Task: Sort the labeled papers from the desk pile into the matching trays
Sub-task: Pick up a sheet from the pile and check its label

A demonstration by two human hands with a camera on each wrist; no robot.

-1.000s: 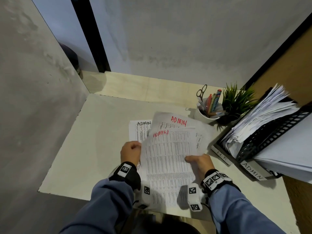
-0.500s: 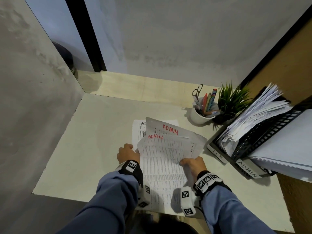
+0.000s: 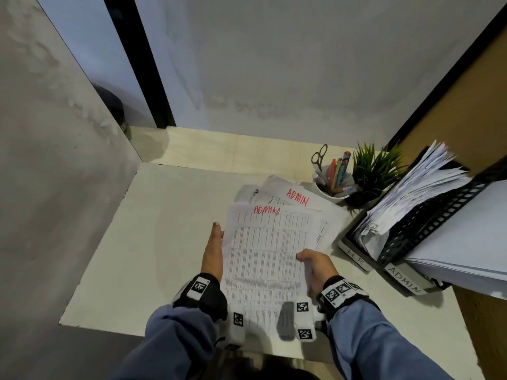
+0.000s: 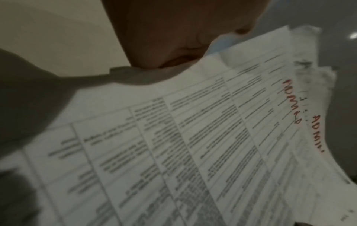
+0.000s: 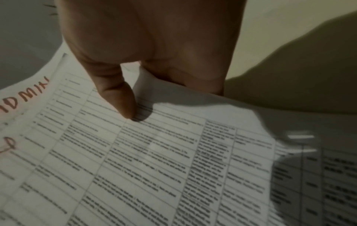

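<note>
Several thin ADMIN sheets (image 3: 270, 259) fan at lower centre, above the desk (image 3: 153, 242); our right hand (image 3: 315, 267) pinches their edge, left hand (image 3: 215, 250) flat alongside. Light, floppy, slippery (we'd grip both long edges).

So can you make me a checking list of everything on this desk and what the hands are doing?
Surface: pale desk, partly bare.
Job's things: papers marked ADMIN held above the desk; tray labelled HR stuffed with sheets; tray labelled ADMIN below it.
Clutter: cup of pens and scissors; small green plant.
Grips: left hand flat along the papers' left edge; right hand pinches their right edge.
Cables: nothing seen.
Surroundings: grey walls, brown panel on the right.
</note>
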